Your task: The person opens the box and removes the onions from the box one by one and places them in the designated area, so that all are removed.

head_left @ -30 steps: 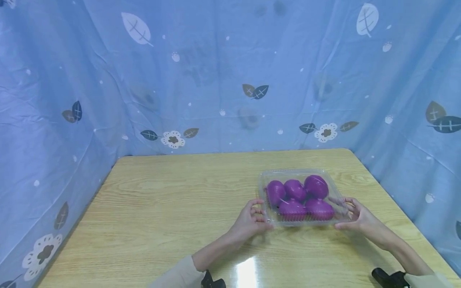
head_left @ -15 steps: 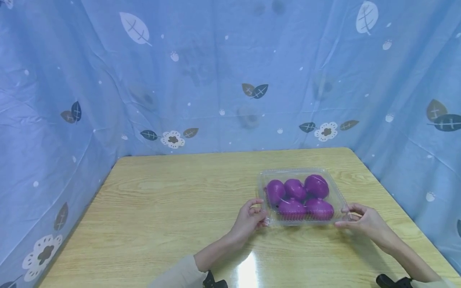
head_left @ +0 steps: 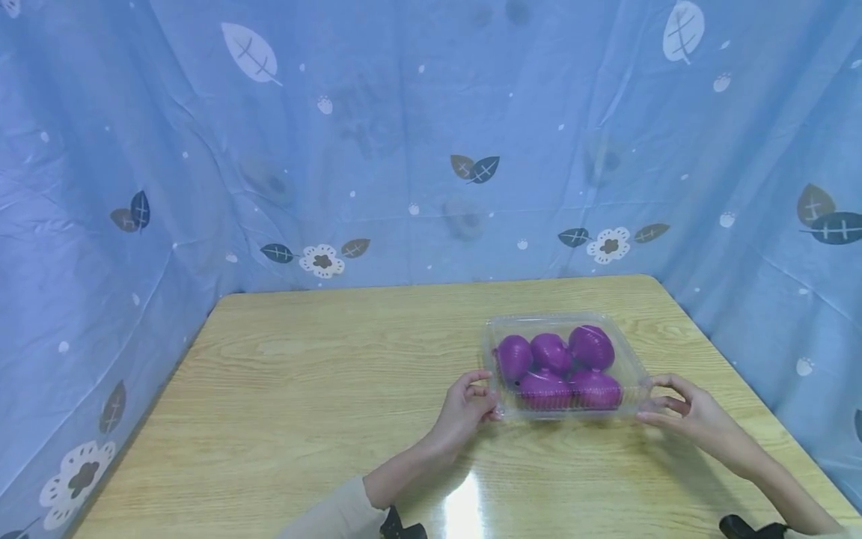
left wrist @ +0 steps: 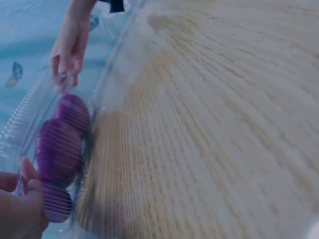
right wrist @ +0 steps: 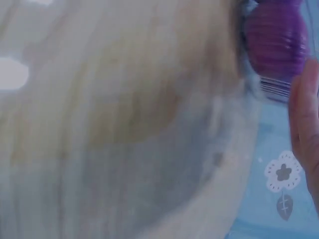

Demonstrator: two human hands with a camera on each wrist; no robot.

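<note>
A clear plastic clamshell box (head_left: 629, 358) sits toward the right of the table, its lid down over several glossy purple rounded objects (head_left: 592, 348) that look like fruit or vegetables. My left hand (head_left: 461, 415) pinches the box's near left corner between thumb and fingers. At the near right corner, my right hand (head_left: 710, 427) has thumb and fingers bent about the edge. The left wrist view shows the left thumb and fingers (left wrist: 32, 186) gripping the plastic rim, with the right hand (left wrist: 70, 52) at the far end. Motion blurs the right wrist view.
The wooden table (head_left: 303, 389) extends left of the box. Blue leaf-print curtain (head_left: 404, 150) encloses the back and both sides. Black wrist straps (head_left: 402, 526) show at the bottom edge, and a bright reflection (head_left: 462, 505) lies on the tabletop.
The left thumb has come in from the box's front edge to the corner. My right hand has shifted slightly right, its fingers drawn off the lid to the corner. The box hardly moves.
</note>
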